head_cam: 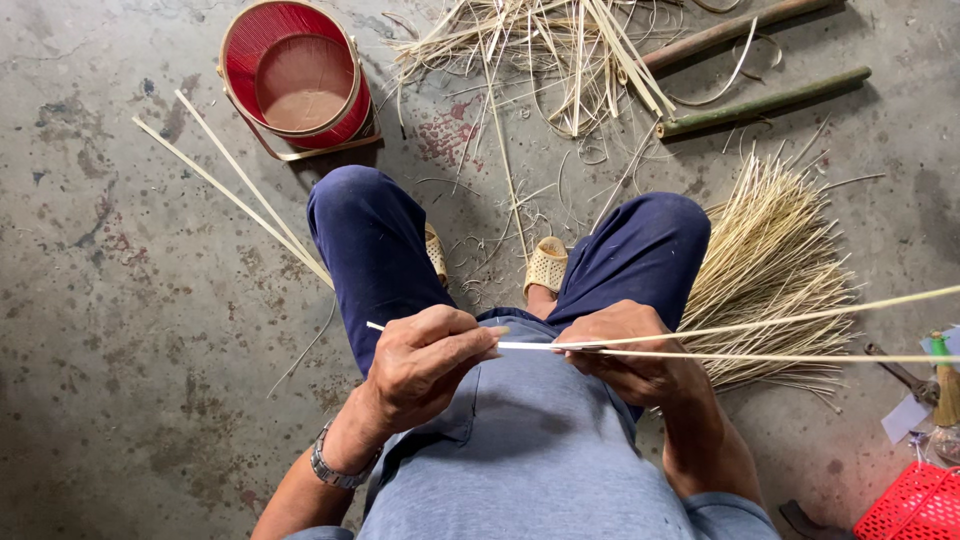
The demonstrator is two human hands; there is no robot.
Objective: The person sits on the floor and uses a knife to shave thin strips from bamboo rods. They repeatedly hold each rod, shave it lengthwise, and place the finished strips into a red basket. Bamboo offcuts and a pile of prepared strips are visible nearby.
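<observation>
My left hand [425, 362] is closed around the near end of a thin pale bamboo strip [540, 347] held level above my lap. A short tip of the strip pokes out past the hand to the left. My right hand [625, 350] pinches the same strip a little further along. Beyond that hand the strip runs off the right edge as two slender splits [800, 335], one slanting upward and one nearly level. I sit with both knees in dark blue trousers spread apart.
A red woven basket [295, 75] lies on the concrete floor at upper left, with long pale strips [235, 195] beside it. Bamboo shavings [540, 50] and two green poles [765, 100] lie ahead. A sheaf of thin slivers [775, 265] lies right; a red crate [915, 505] sits bottom right.
</observation>
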